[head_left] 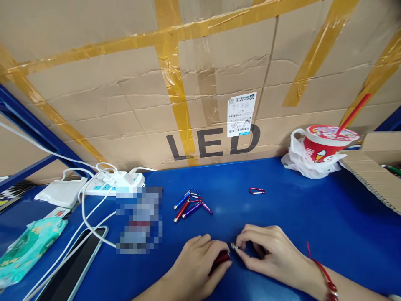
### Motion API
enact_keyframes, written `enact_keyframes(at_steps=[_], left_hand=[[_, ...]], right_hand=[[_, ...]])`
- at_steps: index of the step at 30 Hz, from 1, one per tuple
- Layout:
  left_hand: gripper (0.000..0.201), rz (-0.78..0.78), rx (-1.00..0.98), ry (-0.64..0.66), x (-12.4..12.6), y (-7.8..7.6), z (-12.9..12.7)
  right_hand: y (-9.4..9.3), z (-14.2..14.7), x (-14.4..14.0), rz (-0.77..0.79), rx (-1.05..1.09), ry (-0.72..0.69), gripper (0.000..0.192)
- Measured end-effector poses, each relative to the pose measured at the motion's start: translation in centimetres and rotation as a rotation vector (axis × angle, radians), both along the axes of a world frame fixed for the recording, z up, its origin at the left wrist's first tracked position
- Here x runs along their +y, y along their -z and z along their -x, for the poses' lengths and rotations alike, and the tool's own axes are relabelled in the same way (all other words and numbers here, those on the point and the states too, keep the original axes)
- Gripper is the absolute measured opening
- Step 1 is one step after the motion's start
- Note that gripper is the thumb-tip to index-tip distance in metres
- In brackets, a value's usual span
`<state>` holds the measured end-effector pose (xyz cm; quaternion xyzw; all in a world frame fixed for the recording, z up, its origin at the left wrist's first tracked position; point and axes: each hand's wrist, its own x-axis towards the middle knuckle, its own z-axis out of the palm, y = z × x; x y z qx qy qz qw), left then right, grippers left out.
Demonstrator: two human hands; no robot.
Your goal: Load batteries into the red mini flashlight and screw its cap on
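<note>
Over blue worktop (225, 205): your left hand (197, 264), grip clamped on dark red cylinder (221, 257), long axis roughly left–right; your right hand (272, 253), grip pinched on small silvery piece (233, 246), just beside cylinder's right end.

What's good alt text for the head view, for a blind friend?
A left hand holds a dark red tube while a right hand pinches a small metal piece, at a blue table. Beyond lie slim blue, red and purple tubes.
</note>
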<state>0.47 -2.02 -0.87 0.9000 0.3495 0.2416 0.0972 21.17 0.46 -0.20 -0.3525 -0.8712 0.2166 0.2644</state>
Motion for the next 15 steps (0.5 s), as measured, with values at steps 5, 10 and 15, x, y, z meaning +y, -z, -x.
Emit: enact_keyframes(at_steps=[5, 10, 15], left_hand=[[0.02, -0.03, -0.051, -0.063, 0.1, 0.0, 0.1], [0.024, 0.041, -0.122, -0.084, 0.3, -0.4, 0.3], [0.028, 0.018, -0.115, -0.06, 0.3, -0.4, 0.2]], right_hand=[[-0.2, 0.6, -0.2, 0.138, 0.024, 0.013, 0.018], [-0.3, 0.9, -0.6, 0.223, 0.091, 0.033, 0.019], [-0.4, 1.1, -0.9, 0.258, 0.116, 0.031, 0.017]])
